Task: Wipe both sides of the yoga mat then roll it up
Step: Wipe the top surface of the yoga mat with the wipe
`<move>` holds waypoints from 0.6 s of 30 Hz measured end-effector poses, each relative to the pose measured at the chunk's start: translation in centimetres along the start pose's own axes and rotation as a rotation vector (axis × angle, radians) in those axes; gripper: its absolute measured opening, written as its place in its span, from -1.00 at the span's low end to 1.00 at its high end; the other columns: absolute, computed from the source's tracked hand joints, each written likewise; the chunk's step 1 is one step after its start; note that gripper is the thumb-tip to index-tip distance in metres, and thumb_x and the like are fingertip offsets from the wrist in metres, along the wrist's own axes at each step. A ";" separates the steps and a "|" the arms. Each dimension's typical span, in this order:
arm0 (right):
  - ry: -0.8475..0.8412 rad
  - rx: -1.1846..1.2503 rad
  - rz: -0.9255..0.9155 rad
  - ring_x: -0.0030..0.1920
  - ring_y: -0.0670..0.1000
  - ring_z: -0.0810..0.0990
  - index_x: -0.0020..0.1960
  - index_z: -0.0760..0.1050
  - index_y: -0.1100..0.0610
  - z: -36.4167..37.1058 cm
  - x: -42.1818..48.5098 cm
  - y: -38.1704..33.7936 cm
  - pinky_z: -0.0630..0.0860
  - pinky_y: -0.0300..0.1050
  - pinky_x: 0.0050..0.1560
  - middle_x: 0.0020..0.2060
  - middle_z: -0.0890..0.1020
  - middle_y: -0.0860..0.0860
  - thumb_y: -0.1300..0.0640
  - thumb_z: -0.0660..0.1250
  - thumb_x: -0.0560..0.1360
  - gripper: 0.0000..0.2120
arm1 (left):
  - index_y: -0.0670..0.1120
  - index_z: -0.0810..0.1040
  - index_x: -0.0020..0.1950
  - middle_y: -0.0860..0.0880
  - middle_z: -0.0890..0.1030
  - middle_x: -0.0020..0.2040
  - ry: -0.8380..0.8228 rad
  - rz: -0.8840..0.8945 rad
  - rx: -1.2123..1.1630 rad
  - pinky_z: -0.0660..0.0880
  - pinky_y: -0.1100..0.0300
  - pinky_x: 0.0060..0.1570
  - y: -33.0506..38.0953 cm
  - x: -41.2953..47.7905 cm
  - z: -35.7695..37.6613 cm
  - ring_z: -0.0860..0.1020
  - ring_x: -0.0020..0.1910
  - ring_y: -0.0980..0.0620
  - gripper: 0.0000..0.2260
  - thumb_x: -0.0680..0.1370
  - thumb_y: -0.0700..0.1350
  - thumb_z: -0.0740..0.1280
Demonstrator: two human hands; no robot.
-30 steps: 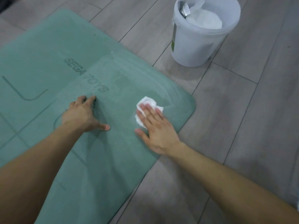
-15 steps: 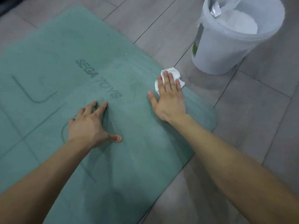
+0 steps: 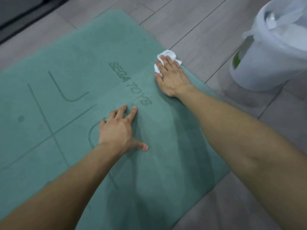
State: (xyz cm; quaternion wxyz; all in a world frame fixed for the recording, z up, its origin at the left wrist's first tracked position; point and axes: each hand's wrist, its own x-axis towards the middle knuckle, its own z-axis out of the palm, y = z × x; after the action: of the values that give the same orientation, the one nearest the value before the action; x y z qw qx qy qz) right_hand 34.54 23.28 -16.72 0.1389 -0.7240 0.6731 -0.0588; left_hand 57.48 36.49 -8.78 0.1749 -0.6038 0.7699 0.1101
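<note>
A green yoga mat [image 3: 79, 67] lies flat on the floor, with line markings and the words SEGA TOYS pressed into it. My right hand [image 3: 171, 75] presses a crumpled white wipe [image 3: 167, 54] flat against the mat at its right edge, fingers stretched over it. My left hand [image 3: 118, 130] rests on the mat nearer to me, fingers spread, holding nothing. A faint damp sheen covers the mat's near right part.
A white plastic bucket [image 3: 259, 70] lined with a clear bag stands on the grey wood-look floor [image 3: 191, 22] right of the mat. A dark strip [image 3: 25, 15] runs along the top left corner.
My right hand slid the wipe away from me along the mat, from near its corner up to the right edge. My left hand stayed planted on the mat.
</note>
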 end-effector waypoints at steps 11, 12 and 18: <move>0.159 0.055 0.291 0.70 0.02 -0.14 0.70 0.13 0.15 2.2 -27.6 5.9 -0.04 0.14 0.68 0.71 0.02 0.04 -0.18 -0.03 0.71 -0.35 | 0.21 -0.05 0.71 0.00 0.06 0.70 -0.087 -0.038 -0.048 0.37 -0.23 0.49 0.4 0.9 0.5 0.15 0.63 -0.18 0.41 0.02 0.54 0.58; 0.181 0.056 0.307 0.71 0.03 -0.11 0.69 0.16 0.16 2.5 -29.4 5.8 -0.01 0.16 0.68 0.71 0.05 0.05 -0.13 0.00 0.71 -0.38 | 0.19 -0.04 0.71 -0.01 0.06 0.70 -0.092 -0.037 -0.050 0.35 -0.23 0.51 0.3 1.0 0.6 0.15 0.63 -0.20 0.41 0.02 0.53 0.59; 0.277 0.175 0.295 0.59 0.14 0.34 0.54 0.43 0.24 2.4 -33.2 4.0 0.22 0.09 0.63 0.55 0.43 0.13 0.21 0.15 0.57 -0.45 | 0.11 0.07 0.70 -0.12 0.16 0.67 -0.085 -0.056 -0.074 0.31 -0.20 0.54 0.1 2.0 1.6 0.24 0.59 -0.28 0.40 0.00 0.48 0.64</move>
State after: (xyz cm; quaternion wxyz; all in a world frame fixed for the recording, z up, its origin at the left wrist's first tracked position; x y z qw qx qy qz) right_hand 28.47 56.26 -16.73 0.1145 -0.5876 0.7769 -0.1951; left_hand 57.21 35.36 -11.01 0.1879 -0.6259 0.7400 0.1593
